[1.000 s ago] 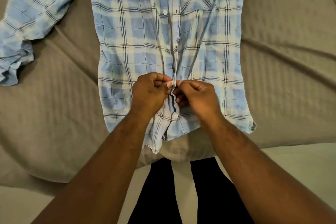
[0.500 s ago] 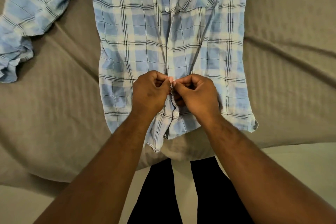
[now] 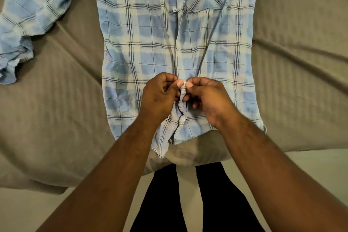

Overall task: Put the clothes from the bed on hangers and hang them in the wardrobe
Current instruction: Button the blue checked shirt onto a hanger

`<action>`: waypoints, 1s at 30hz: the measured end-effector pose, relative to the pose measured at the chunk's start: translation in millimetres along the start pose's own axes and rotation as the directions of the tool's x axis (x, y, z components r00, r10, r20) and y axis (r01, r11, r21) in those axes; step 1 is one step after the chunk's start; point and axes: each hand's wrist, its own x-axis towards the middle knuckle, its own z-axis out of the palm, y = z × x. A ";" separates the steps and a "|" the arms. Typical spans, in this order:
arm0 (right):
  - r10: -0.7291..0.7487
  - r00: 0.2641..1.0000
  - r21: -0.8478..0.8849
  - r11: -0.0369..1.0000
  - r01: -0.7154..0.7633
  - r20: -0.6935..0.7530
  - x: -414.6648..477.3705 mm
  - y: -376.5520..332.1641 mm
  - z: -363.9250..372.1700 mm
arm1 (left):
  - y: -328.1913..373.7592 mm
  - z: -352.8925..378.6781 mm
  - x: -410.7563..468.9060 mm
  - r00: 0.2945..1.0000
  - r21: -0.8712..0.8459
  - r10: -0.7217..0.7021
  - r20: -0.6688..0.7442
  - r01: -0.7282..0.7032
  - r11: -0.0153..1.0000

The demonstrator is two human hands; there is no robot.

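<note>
Shirt (image 3: 150,43), blue-and-white plaid, lies flat and front-up on the grey-brown bed cover (image 3: 291,81). Its hem is toward you and the collar end is cut off by the top edge. One sleeve (image 3: 37,11) is flung out and bunched near the left edge. The chest pocket (image 3: 205,2) sits just right of the placket.

Your left hand (image 3: 160,98) and right hand (image 3: 209,100) meet at the placket, low on the shirt, thumbs nearly tip to tip. Both hands have their fingers curled in, pinching placket fabric between thumb and forefinger. A small white button (image 3: 184,83) shows right between the two thumbnails. Can't tell whether it is through its hole.

Below your hands a lower button (image 3: 182,119) looks fastened, and the placket between it and your fingers bulges a bit. Two upper buttons (image 3: 174,9) show higher on the placket.

The shirt hem hangs just over the bed edge, tails split. Your forearms are bare and come in from the bottom corners. Your legs in black trousers (image 3: 163,203) stand against the bed edge, with pale floor (image 3: 310,175) on either side.
</note>
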 end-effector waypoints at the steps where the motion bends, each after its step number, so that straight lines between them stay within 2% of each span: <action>1: -0.003 1.000 -0.019 1.000 0.003 0.006 -0.2 0.2 -0.8 | -0.3 -0.3 -0.5 1.000 -0.007 0.005 0.015 -0.005 1.000; 6: -0.070 0.995 -0.156 0.986 0.057 -0.074 -1.6 -0.9 -0.6 | -3.4 -1.0 -7.8 0.990 0.125 0.132 0.041 -0.136 0.983; 9: -0.250 0.952 -0.306 0.933 0.188 -0.178 4.1 -7.8 2.1 | -5.4 1.7 -8.8 0.986 0.207 0.164 0.041 -0.169 0.964; 12: -0.390 0.898 -0.394 0.872 0.290 -0.203 17.4 -21.2 11.5 | -5.6 5.4 -8.7 0.983 0.253 0.178 0.041 -0.182 0.950; 17: -0.426 0.880 -0.516 0.812 0.272 -0.207 46.6 -36.9 24.7 | 1.0 5.1 -6.1 0.982 0.267 0.184 0.040 -0.188 0.945; 20: -0.375 0.892 -0.416 0.874 0.251 -0.251 59.9 -35.0 19.7 | 8.2 5.0 0.0 0.983 0.285 0.183 -0.021 -0.169 0.943; 22: -0.276 0.936 -0.191 0.953 0.236 -0.221 60.4 -33.2 12.3 | 14.6 6.3 7.6 0.973 0.292 0.207 -0.106 -0.168 0.941; 24: -0.220 0.965 -0.017 0.975 0.220 -0.147 58.8 -31.1 5.7 | 20.0 8.4 19.8 0.956 0.282 0.230 -0.183 -0.173 0.944; 27: -0.219 0.970 0.071 0.971 0.227 -0.106 58.9 -28.7 2.7 | 27.7 12.0 43.5 0.927 0.365 0.285 -0.243 -0.185 0.912; 30: -0.218 0.968 0.116 0.966 0.232 -0.121 60.9 -29.9 3.2 | 34.9 16.1 56.4 0.926 0.464 0.310 -0.217 -0.181 0.867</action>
